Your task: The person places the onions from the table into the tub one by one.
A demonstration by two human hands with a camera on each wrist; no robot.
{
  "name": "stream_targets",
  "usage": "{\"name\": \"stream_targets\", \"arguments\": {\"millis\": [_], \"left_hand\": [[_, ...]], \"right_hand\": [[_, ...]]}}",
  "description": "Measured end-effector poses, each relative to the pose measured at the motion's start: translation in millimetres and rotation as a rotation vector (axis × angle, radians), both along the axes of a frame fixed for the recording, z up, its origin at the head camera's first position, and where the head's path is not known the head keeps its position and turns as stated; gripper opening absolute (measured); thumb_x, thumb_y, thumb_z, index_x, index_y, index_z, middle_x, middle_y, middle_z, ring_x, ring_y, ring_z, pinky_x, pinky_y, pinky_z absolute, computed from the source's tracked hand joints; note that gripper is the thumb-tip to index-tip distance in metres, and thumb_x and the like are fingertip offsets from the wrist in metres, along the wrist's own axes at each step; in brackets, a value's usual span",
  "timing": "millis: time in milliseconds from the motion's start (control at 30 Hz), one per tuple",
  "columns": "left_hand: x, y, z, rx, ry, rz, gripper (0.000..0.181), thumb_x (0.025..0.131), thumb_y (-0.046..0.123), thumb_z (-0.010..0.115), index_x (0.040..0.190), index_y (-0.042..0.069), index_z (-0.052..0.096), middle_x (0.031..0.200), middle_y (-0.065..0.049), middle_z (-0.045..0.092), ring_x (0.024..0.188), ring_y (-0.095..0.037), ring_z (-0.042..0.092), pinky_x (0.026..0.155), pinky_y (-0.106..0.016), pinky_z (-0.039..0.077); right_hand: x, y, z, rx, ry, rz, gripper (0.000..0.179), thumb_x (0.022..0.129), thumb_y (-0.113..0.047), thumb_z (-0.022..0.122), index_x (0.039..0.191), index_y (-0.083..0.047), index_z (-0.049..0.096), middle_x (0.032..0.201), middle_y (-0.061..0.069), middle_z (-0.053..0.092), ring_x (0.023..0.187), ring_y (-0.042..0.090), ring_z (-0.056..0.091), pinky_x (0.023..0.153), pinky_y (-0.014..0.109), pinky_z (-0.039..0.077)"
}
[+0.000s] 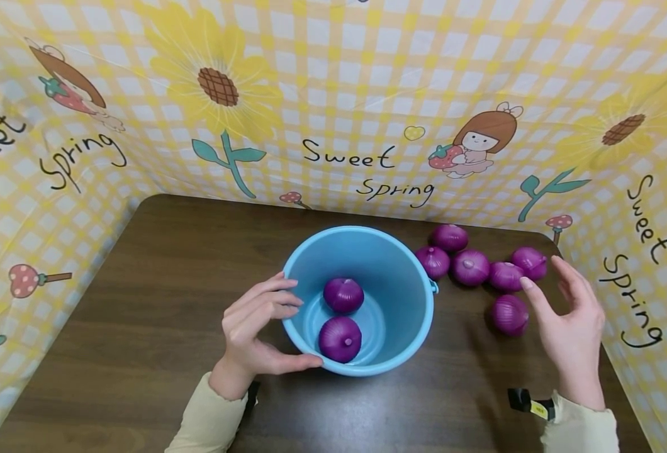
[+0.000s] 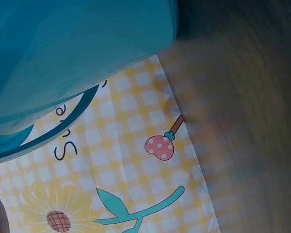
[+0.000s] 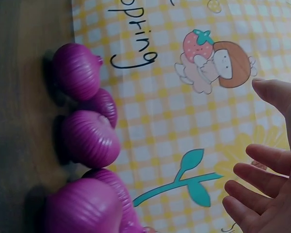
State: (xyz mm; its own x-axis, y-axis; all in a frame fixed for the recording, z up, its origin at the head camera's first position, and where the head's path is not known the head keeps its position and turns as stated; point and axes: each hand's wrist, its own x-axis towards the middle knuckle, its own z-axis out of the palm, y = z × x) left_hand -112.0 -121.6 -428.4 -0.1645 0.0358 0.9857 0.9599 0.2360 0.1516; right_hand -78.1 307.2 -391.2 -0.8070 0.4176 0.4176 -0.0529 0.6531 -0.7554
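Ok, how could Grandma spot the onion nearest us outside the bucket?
Find the blue bucket on the brown table. Right of it lie six loose purple onions. Pick the front onion, nearer the viewer than the other five.

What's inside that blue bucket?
Two purple onions lie inside the blue bucket, whose rim the left hand holds. The bits of bucket floor beneath the onions are covered, so whatever is there can't be seen.
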Motion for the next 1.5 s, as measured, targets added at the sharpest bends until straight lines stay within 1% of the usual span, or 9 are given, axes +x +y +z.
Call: {"name": "stream_targets", "arguments": {"millis": [100,333,633,800,967,1100,1300,1500], "left_hand": [[-0.1,-0.3,0.0,-0.002,-0.003,0.0,0.066,0.072,0.059,0.087,0.071,-0.004,0.066,0.077,-0.017,0.07,0.077,-0.038,0.071,0.093,-0.051,0.056],[0.1,-1.1,-0.6,-0.011,-0.016,0.003,0.066,0.072,0.06,0.086,0.073,-0.003,0.067,0.078,-0.017,0.071,0.078,-0.038,0.071,0.094,-0.051,0.055],[0.6,-0.8,-1.0,-0.009,-0.013,0.001,0.066,0.072,0.06,0.086,0.072,-0.003,0.066,0.077,-0.017,0.071,0.078,-0.038,0.072,0.094,-0.051,0.056],[0.8,-0.7,-0.9,-0.004,-0.011,0.001,0.066,0.072,0.06,0.086,0.072,-0.003,0.066,0.077,-0.017,0.071,0.078,-0.038,0.071,0.094,-0.051,0.056],[1.0,-0.7,-1.1,-0.004,-0.01,0.004,0.066,0.072,0.06,0.086,0.072,-0.003,0.066,0.077,-0.017,0.07,0.078,-0.038,0.071,0.094,-0.051,0.056],[1.2,-0.9,-1.5,-0.005,-0.01,0.005,0.066,0.072,0.06,0.086,0.072,-0.003,0.066,0.077,-0.017,0.07,0.078,-0.038,0.071,0.094,-0.051,0.056],[1.6,-1.2,-2.0,-0.008,-0.013,0.005,0.067,0.071,0.06,0.087,0.071,-0.004,0.065,0.077,-0.017,0.07,0.078,-0.038,0.071,0.094,-0.05,0.056],[1.9,-1.0,-2.0,-0.005,-0.014,0.0,0.066,0.071,0.059,0.087,0.072,-0.003,0.066,0.077,-0.017,0.07,0.078,-0.038,0.071,0.094,-0.051,0.056]], "right_hand": [[0.0,2.2,-5.9,-0.005,-0.025,-0.006,0.054,0.091,-0.021,0.08,0.142,-0.013,0.062,0.143,0.003,0.057,0.127,0.006,0.051,0.11,0.02,0.04],[0.8,4.8,-20.3,-0.012,-0.098,-0.023,0.056,0.091,-0.026,0.079,0.142,-0.016,0.061,0.143,0.004,0.057,0.129,0.007,0.05,0.109,0.019,0.039],[0.4,8.5,-41.2,-0.026,-0.196,-0.042,0.059,0.091,-0.03,0.079,0.144,-0.012,0.059,0.145,0.007,0.056,0.134,0.027,0.051,0.111,0.021,0.038],[0.5,10.0,-47.7,-0.041,-0.246,-0.046,0.062,0.093,-0.033,0.077,0.146,-0.01,0.056,0.147,0.012,0.053,0.136,0.032,0.049,0.115,0.027,0.036],[0.8,12.0,-54.0,-0.067,-0.306,-0.044,0.066,0.094,-0.036,0.075,0.149,-0.008,0.051,0.149,0.019,0.049,0.138,0.036,0.046,0.117,0.04,0.035],[1.2,14.1,-58.7,-0.085,-0.359,-0.042,0.071,0.094,-0.04,0.074,0.151,-0.008,0.048,0.151,0.022,0.045,0.138,0.039,0.044,0.116,0.048,0.035],[1.1,18.1,-65.9,-0.084,-0.409,-0.037,0.075,0.094,-0.044,0.072,0.153,-0.007,0.044,0.151,0.025,0.043,0.139,0.041,0.043,0.114,0.052,0.037],[1.7,19.5,-70.0,-0.098,-0.456,-0.036,0.081,0.094,-0.047,0.071,0.155,-0.005,0.04,0.153,0.026,0.04,0.141,0.04,0.04,0.115,0.052,0.035]]}}
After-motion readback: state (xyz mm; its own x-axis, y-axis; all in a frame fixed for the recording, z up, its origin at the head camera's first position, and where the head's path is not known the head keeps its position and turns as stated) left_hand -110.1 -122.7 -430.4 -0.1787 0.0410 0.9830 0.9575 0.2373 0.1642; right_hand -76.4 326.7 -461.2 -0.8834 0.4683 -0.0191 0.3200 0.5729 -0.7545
